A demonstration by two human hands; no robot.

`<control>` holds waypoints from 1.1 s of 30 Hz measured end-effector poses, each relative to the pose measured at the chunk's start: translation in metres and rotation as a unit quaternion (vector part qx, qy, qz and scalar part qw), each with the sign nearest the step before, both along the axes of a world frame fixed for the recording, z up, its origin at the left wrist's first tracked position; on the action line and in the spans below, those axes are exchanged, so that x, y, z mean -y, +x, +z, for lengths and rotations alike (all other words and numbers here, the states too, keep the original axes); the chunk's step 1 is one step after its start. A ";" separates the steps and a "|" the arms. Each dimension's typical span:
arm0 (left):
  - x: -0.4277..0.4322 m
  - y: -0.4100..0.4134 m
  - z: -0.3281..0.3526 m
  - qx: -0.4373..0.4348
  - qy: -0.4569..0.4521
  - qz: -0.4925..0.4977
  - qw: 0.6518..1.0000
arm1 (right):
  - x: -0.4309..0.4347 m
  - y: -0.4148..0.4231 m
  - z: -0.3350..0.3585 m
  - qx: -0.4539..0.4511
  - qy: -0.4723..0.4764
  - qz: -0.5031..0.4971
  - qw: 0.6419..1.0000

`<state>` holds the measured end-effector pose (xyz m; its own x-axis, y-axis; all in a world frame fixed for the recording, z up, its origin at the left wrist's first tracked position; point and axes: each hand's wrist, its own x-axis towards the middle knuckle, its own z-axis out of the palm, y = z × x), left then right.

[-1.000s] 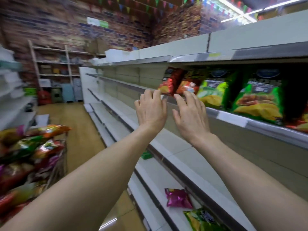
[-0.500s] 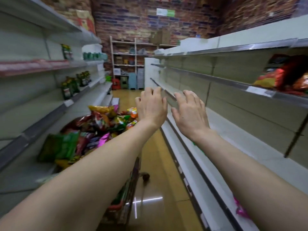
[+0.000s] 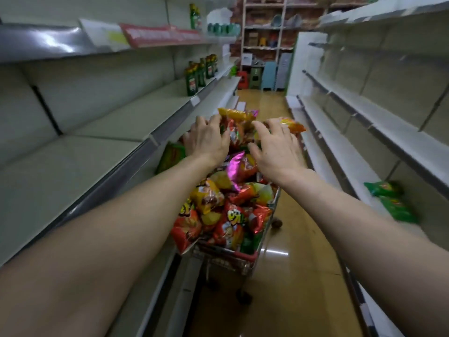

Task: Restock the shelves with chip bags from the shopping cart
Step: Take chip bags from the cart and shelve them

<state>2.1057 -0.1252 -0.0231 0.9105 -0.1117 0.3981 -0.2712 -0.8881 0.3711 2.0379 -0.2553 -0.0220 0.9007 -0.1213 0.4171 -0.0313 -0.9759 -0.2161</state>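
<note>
A shopping cart (image 3: 245,255) stands in the aisle, heaped with several red, yellow, orange and pink chip bags (image 3: 226,195). Both my arms reach out over the heap. My left hand (image 3: 206,139) hovers palm-down at the far left of the pile, its fingertips at a red bag. My right hand (image 3: 274,147) is spread over the far right of the pile, next to an orange bag (image 3: 291,125). Neither hand grips a bag; the fingers are loosely spread. A green bag (image 3: 170,155) pokes out at the cart's left side.
Long pale shelves (image 3: 102,122) line the left; green bottles (image 3: 192,80) stand further along. Shelves on the right (image 3: 379,122) hold two green chip bags (image 3: 391,200) low down. The glossy floor (image 3: 291,276) runs to a back rack (image 3: 264,45).
My view has swung left from the right-hand shelf with its chip bags to the cart. Both hands, held out empty, have come down over the heap of bags.
</note>
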 end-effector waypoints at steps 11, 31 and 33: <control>-0.067 0.033 -0.088 -0.131 -0.012 0.111 0.985 | -0.036 0.062 -0.079 -0.111 0.040 0.100 0.988; -0.085 0.086 -0.244 -0.268 -0.259 0.339 0.864 | -0.080 0.140 -0.237 -0.298 0.121 0.252 0.913; -0.084 0.091 -0.251 -0.262 -0.313 0.354 0.841 | -0.085 0.143 -0.248 -0.317 0.134 0.258 0.903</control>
<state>2.1966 -0.0417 -0.2741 0.7289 0.6154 -0.3001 0.5905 -0.3431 0.7305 2.1813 -0.1708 -0.2698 0.9138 0.3621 -0.1838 0.2121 -0.8117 -0.5442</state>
